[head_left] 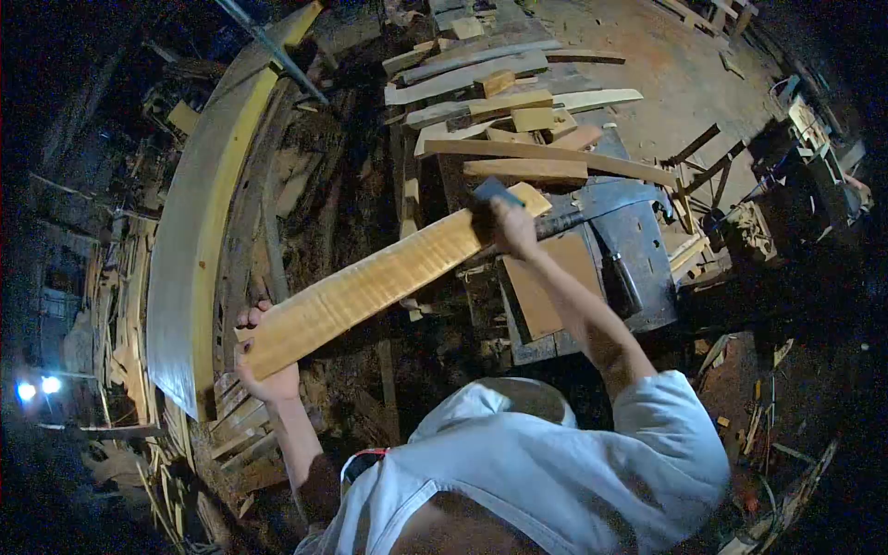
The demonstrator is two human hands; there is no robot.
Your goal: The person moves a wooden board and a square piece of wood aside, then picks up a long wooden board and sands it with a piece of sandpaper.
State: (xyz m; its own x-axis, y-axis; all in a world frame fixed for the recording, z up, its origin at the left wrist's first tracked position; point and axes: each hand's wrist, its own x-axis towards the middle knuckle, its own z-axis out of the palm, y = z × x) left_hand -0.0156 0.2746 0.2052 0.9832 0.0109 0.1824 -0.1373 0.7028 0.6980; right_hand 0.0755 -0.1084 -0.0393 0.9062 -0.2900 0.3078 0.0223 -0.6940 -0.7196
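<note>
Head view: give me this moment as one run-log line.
left hand: holding wooden board by near end; right hand: holding dark blue block near far end; board: slanted across view

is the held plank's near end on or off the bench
Off: the left hand grips that end of the plank, beyond the bench.

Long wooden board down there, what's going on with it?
A person's left hand grips the near end of a long wooden board, while the right hand holds a dark block at its far end. Whether the block is pressing the wood is hard to tell. Other wood pieces lie on the workbench beyond.
</note>
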